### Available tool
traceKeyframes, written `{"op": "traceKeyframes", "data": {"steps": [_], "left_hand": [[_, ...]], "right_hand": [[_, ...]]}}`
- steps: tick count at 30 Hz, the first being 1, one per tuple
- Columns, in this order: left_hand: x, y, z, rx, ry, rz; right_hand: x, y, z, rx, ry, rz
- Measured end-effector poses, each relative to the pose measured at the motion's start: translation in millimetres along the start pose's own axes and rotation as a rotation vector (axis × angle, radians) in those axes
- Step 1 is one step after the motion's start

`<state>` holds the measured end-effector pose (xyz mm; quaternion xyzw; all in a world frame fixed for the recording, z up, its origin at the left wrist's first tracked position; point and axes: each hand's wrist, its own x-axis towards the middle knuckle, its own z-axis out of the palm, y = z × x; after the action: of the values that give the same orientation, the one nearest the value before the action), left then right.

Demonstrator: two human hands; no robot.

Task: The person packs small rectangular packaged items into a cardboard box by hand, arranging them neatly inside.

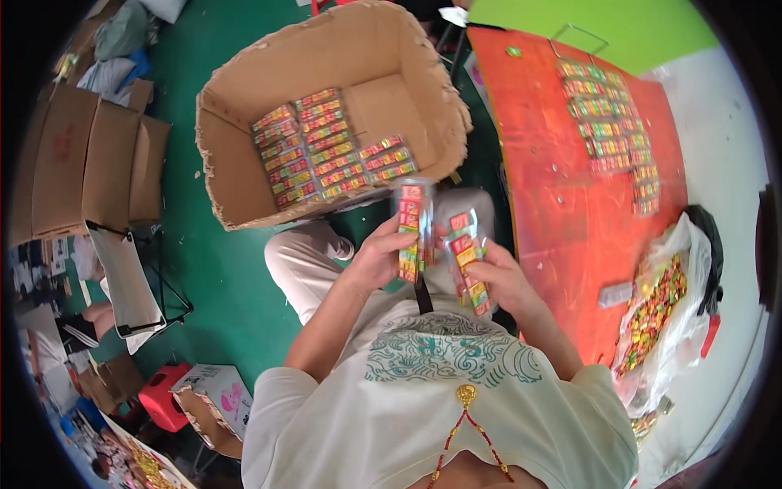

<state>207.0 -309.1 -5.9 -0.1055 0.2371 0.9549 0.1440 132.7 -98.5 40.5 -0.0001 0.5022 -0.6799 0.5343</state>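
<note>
Green floor (232, 306) lay under a large open cardboard box (305, 65). Near it, the left hand (379, 257) grasped one clear pack (410, 216), the right hand (501, 279) a second pack (465, 251); both seemed light, rather stiff, slippery, best held by the long edges.

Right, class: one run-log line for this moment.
left hand: holds clear packaging | right hand: holds colourful packed pieces | cardboard box: packed rows inside | red table: similar rows

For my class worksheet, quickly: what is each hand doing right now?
Left hand: closed, holding a clear pack of colourful pieces.
Right hand: closed, holding a second pack.
</note>
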Motion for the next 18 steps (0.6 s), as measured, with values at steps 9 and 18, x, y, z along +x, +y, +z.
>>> {"op": "traceKeyframes", "data": {"steps": [9, 18], "left_hand": [[-51.1, 68.6, -43.6, -0.107, 0.099, 0.295], [-85.9, 112.0, -86.1, -0.257, 0.337, 0.476]], "right_hand": [[272.1, -100.2, 4.0, -0.274, -0.219, -0.013], [504.4, -49.9, -81.3, -1.471, -0.124, 0.294]]}}
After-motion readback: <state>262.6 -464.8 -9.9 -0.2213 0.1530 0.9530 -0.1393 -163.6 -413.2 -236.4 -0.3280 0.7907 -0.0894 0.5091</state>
